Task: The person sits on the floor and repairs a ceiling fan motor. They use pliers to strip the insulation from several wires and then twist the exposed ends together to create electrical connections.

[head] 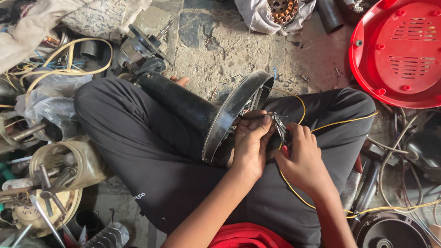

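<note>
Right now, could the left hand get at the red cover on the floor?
Probably not easily. The left hand is busy at the black fan base on the lap, and the red cover lies far off past the right hand and knee.

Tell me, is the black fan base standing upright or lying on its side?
On its side. The black fan base lies across the person's lap, its round rim turned toward the left hand.
</note>
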